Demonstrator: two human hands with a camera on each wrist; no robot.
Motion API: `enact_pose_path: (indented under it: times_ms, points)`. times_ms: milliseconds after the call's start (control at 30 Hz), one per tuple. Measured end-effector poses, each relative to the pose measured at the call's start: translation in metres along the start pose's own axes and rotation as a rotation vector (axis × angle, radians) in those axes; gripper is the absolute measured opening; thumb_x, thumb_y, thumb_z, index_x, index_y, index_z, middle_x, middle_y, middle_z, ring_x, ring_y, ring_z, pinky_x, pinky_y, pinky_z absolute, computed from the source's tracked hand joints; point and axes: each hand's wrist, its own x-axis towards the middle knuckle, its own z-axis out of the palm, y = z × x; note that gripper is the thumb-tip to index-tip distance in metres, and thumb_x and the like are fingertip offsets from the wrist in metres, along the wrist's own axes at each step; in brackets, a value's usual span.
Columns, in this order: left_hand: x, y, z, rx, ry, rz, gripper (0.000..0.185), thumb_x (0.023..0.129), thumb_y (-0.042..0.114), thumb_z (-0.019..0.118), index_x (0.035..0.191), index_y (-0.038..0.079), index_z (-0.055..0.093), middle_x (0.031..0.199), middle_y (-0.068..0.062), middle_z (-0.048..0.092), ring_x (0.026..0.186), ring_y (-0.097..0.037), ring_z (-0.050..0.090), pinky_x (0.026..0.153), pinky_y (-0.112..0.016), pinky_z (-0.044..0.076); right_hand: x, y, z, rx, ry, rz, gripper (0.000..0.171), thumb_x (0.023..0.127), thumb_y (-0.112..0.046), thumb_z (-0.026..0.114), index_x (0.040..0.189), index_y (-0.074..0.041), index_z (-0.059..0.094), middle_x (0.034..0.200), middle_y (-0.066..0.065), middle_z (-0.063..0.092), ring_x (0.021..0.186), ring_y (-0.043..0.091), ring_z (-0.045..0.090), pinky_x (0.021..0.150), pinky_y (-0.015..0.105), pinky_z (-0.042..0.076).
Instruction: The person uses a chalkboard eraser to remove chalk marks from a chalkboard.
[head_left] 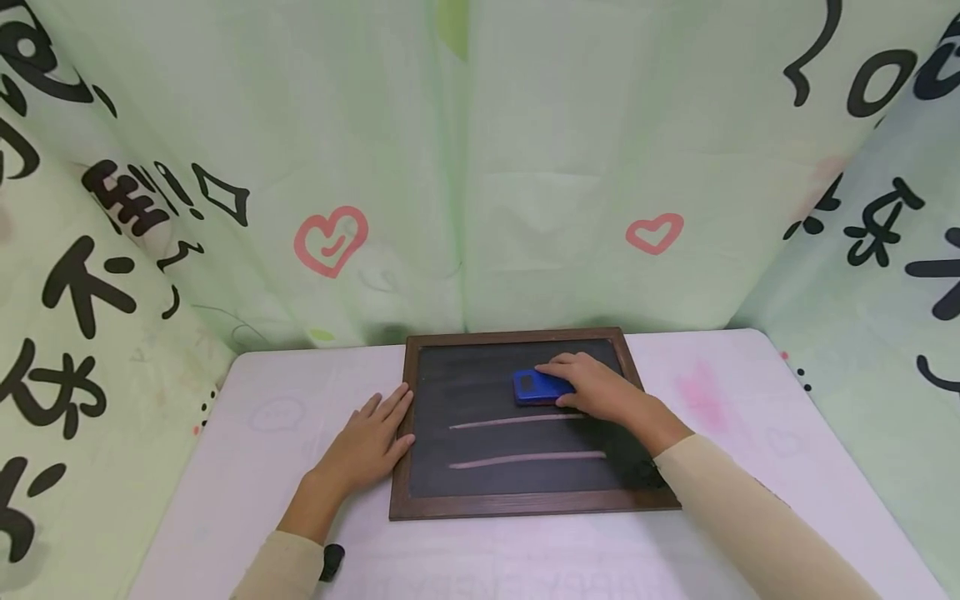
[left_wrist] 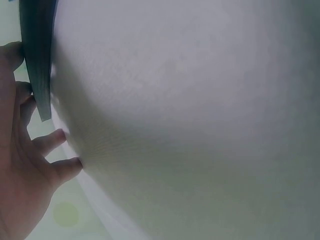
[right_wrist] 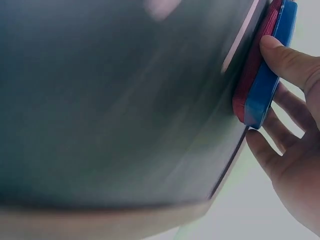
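A wood-framed blackboard [head_left: 517,479] lies flat on the white table [head_left: 247,450], with two chalk lines [head_left: 525,458] across its lower half. My right hand [head_left: 592,387] grips a blue eraser [head_left: 536,387] with a red felt underside [right_wrist: 251,65] and presses it on the board's upper middle. Fingers and thumb curl round the eraser [right_wrist: 267,75]. My left hand [head_left: 367,442] rests flat on the table, fingers straight, its fingertips touching the board's left frame edge [left_wrist: 37,60].
Pale green curtains [head_left: 465,167] with black characters and pink hearts close in the table at the back and both sides. A small black object [head_left: 332,560] lies by my left sleeve near the front edge. A pink smudge [head_left: 701,387] marks the table right of the board.
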Motion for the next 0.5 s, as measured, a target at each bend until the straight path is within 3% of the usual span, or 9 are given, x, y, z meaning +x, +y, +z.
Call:
enact_pose_path:
  times_ms: [267, 500]
  points:
    - [0.001, 0.002, -0.001, 0.003, 0.004, -0.003, 0.069, 0.107, 0.042, 0.052, 0.164, 0.009, 0.030, 0.171, -0.007, 0.028, 0.148, -0.050, 0.037, 0.110, -0.073, 0.038, -0.036, 0.036, -0.008, 0.045, 0.059, 0.072, 0.059, 0.092, -0.014, 0.079, 0.146, -0.004, 0.058, 0.140, 0.026, 0.059, 0.130, 0.050, 0.054, 0.107, 0.063, 0.047]
    - [0.001, -0.003, 0.005, -0.012, 0.035, 0.004, 0.068, 0.106, 0.042, 0.053, 0.163, 0.010, 0.033, 0.170, -0.008, 0.031, 0.148, -0.050, 0.038, 0.109, -0.073, 0.038, -0.049, 0.044, -0.012, 0.069, 0.049, 0.111, 0.058, 0.093, -0.010, 0.076, 0.147, -0.002, 0.056, 0.143, 0.027, 0.057, 0.133, 0.052, 0.050, 0.109, 0.065, 0.044]
